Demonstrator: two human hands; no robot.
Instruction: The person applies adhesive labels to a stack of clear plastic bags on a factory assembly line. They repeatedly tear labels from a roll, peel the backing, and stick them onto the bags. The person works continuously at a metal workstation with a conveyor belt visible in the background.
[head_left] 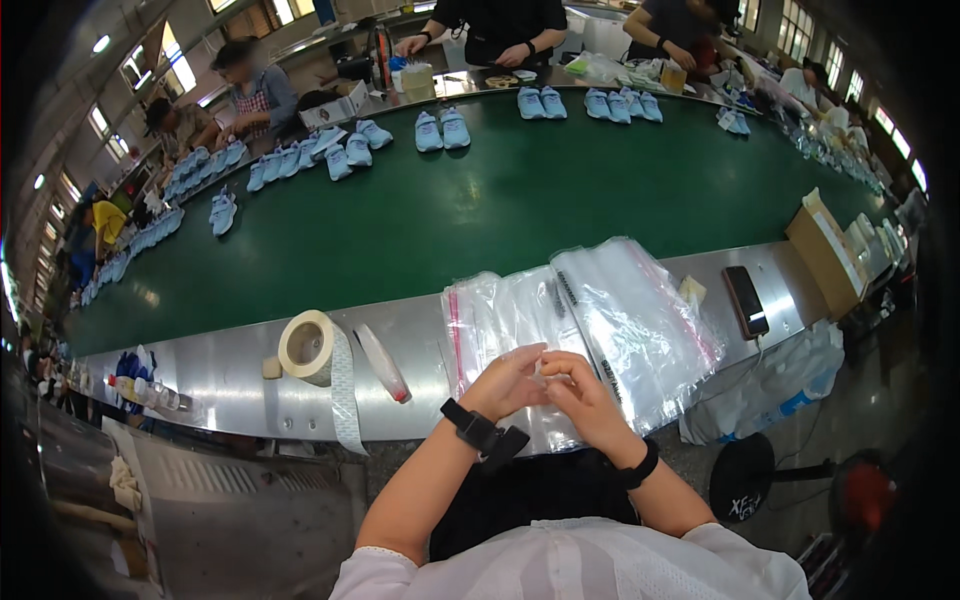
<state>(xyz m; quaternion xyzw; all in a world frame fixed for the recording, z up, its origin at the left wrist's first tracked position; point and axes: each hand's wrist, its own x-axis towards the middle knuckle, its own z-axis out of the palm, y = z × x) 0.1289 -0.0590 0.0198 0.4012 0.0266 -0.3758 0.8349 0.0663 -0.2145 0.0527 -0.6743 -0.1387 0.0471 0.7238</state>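
Observation:
My left hand point(505, 387) and my right hand point(588, 402) meet just above a spread of clear plastic zip bags point(640, 320) at the front edge of the metal ledge. The left fingers reach out toward the right hand, fairly straight. On the right hand the fingers are bent, with their tips close against the left fingers. Whether anything small is pinched between them cannot be made out. A second stack of clear bags point(500, 325) with a pink seal strip lies partly under my hands. Left of it rest a white, pen-like tube with a red end point(382, 365) and a roll of label tape point(306, 346), its strip hanging over the edge.
Beyond the ledge runs a green conveyor belt point(480, 215) carrying pairs of light blue sneakers point(442, 130). A phone point(746, 302) and an open cardboard box point(828, 257) stand at right. Small bottles point(150, 392) lie at left. Co-workers work across the belt.

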